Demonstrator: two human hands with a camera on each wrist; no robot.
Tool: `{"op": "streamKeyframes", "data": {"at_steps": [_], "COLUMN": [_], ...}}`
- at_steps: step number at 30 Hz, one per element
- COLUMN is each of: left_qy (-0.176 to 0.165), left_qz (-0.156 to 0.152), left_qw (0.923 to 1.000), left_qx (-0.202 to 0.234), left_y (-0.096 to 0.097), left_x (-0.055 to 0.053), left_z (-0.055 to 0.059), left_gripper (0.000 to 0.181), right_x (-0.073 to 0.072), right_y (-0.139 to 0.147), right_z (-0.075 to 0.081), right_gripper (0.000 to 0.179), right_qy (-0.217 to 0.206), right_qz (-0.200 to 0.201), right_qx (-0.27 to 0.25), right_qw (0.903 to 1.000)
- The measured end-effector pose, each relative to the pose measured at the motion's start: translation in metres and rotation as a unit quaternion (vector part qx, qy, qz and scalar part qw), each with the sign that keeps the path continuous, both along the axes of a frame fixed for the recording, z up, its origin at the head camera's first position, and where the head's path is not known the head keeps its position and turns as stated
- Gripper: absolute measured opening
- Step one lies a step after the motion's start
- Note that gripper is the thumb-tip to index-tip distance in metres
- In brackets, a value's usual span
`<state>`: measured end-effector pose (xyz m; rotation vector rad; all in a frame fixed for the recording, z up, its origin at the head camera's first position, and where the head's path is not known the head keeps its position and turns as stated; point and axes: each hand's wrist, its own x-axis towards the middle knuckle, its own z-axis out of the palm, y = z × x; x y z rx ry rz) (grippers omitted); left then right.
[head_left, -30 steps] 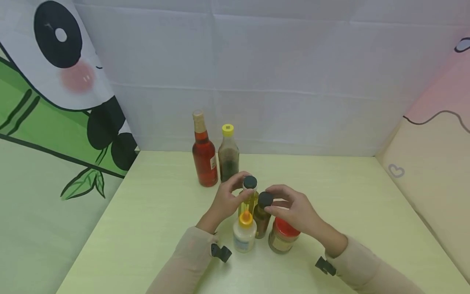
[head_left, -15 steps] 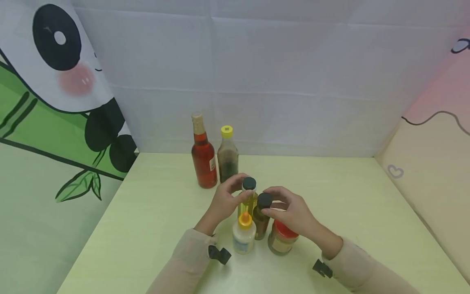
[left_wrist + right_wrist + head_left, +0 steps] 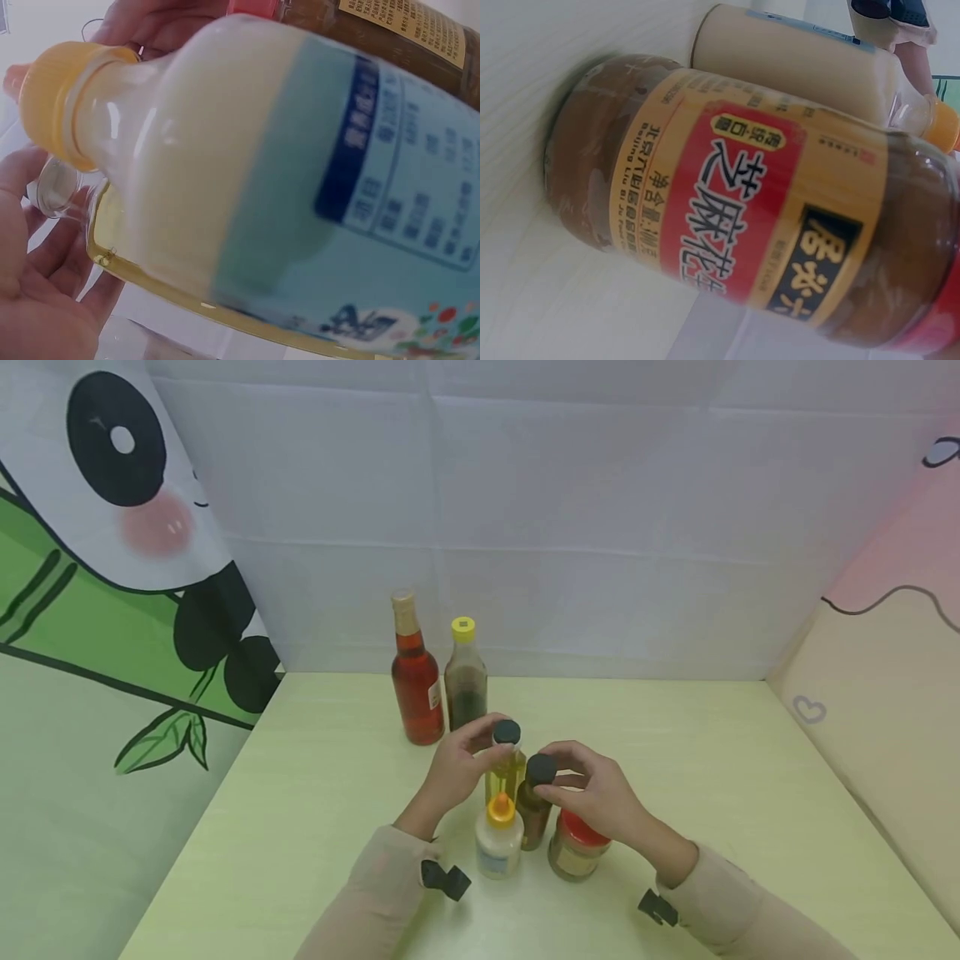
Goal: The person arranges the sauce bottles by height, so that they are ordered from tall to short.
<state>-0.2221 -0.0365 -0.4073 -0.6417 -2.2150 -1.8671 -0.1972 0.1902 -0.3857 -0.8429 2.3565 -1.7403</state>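
Below centre of frame, left hand (image 3: 454,770): fingers curled round top of yellow-liquid bottle (image 3: 513,770). Right hand (image 3: 604,793): fingers pinching top of brown bottle (image 3: 533,817), just right. White squeeze bottle (image 3: 498,850), red-lidded jar (image 3: 576,853) nearer bottom edge; red bottle (image 3: 418,693), yellow-capped bottle (image 3: 467,687) farther up tabletop (image 3: 315,777).

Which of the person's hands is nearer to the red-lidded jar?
Right. In the head view, the right hand overlaps the red-lidded jar while holding the brown bottle near its top; the left hand is farther off, around the oil bottle's top.
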Motion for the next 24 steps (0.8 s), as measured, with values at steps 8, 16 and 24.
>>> {"op": "streamKeyframes", "data": {"at_steps": [8,16,24], "left_qy": [0.002,0.017,0.009], "left_qz": [0.012,0.009,0.033], "left_qw": [0.9998,0.9992,0.9990], "left_qx": [0.013,0.034,0.029], "left_y": [-0.001,-0.005,-0.006], "left_x": [-0.001,-0.006,-0.014], "left_z": [0.009,0.011,0.014], "left_gripper": [0.032,0.031,0.033], "right_x": [-0.001,0.006,0.016], "right_y": [0.001,-0.004,-0.008], "right_z": [0.000,0.001,0.000], "right_gripper": [0.039,0.040,0.041], "right_qy": [0.010,0.008,0.009], "right_qz": [0.001,-0.004,-0.019], "right_qx": [-0.003,0.000,0.000], "right_qw": [0.9999,1.0000,0.9998]}}
